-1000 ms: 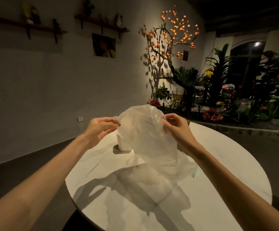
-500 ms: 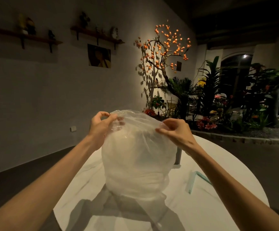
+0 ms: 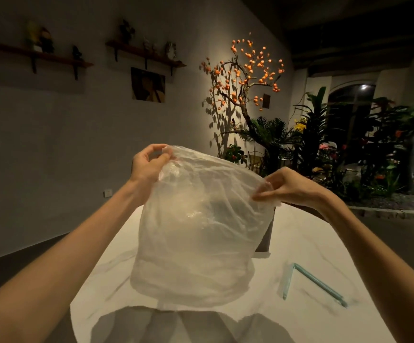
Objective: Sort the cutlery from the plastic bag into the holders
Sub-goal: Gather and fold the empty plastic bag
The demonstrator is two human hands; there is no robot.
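A large translucent plastic bag (image 3: 198, 233) hangs spread wide above the white round table (image 3: 307, 246). My left hand (image 3: 149, 164) pinches the bag's rim at its upper left. My right hand (image 3: 285, 186) pinches the rim at the upper right. The bag's lower end reaches down to the tabletop. Behind its right edge a dark holder (image 3: 265, 233) shows partly. Whatever lies inside the bag is too blurred to make out. Any other holder is hidden behind the plastic.
A pale green bent clip (image 3: 309, 280) lies on the table at the right. The table's curved edge runs along the left and the far right. Beyond it are a grey wall with shelves, a lit orange tree (image 3: 245, 78) and potted plants (image 3: 364, 149).
My hands have drawn apart and pulled the bag's rim wide. The bag has puffed out and risen. The green clip and the dark holder, earlier covered, have come into view.
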